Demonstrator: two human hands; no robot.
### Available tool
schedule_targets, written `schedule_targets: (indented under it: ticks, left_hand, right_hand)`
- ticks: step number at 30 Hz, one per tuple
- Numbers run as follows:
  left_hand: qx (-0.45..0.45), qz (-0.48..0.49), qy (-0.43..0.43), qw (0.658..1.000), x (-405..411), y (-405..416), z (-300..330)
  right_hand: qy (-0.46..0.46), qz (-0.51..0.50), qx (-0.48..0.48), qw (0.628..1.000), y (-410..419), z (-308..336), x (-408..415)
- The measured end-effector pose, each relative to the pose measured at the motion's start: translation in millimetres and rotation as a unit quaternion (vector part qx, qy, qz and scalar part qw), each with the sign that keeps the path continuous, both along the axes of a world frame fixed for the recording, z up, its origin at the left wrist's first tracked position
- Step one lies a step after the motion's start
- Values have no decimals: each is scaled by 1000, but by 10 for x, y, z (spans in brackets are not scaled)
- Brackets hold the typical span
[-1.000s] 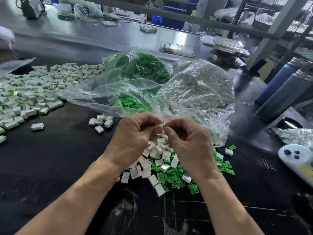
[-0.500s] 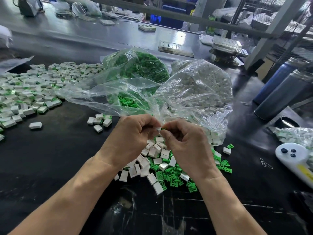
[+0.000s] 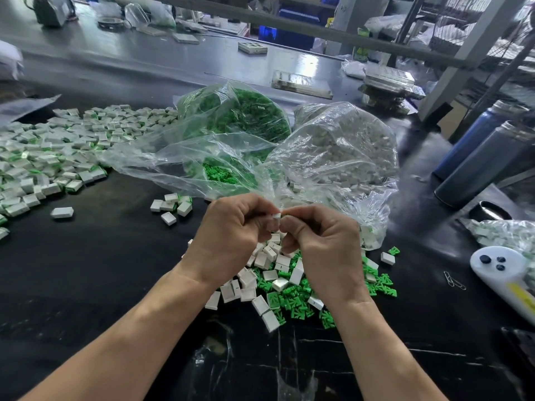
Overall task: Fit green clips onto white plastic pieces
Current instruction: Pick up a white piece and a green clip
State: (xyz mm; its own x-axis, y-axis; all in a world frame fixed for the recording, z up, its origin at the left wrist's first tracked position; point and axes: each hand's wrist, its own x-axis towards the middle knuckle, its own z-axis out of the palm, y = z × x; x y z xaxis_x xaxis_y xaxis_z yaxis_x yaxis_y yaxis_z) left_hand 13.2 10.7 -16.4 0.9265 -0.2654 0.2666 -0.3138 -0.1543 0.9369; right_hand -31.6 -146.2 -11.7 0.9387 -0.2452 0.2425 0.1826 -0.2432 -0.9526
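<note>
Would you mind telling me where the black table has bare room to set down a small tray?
Bare black table lies near-left, bordered by the big finished pile, the small cluster and the left forearm. Another bare strip runs between the loose parts heap and the paper clips. It is crowded beneath both hands and behind them, where two plastic bags sprawl.

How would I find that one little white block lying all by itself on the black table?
Start at the big heap of finished white pieces on the far left of the black table. Look at the heap's near edge, towards the person. There a single white block lies alone on bare table, touching nothing, left of a small cluster of blocks.
</note>
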Motion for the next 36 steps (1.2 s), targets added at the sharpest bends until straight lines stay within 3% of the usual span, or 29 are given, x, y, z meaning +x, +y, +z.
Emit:
schedule_targets:
  ticks: [8, 13, 17, 23, 36]
  left_hand:
    - [-26, 6, 12, 1000, -7, -40, -6]
    - [9, -3, -46, 999, -31, -41, 4]
    - [73, 3, -133, 988, 22, 27, -4]
    - [96, 16, -157, 983, 48, 55, -20]
    - [8, 24, -122, 992, 1, -44, -102]
  right_hand:
    - [5, -18, 75, 997, 78, -29, 9]
    - [51, -5, 147, 988, 37, -6, 25]
    - [67, 24, 147, 987, -16, 4, 33]
    - [122, 81, 184, 972, -85, 29, 45]
    - [136, 105, 250, 953, -63, 76, 8]
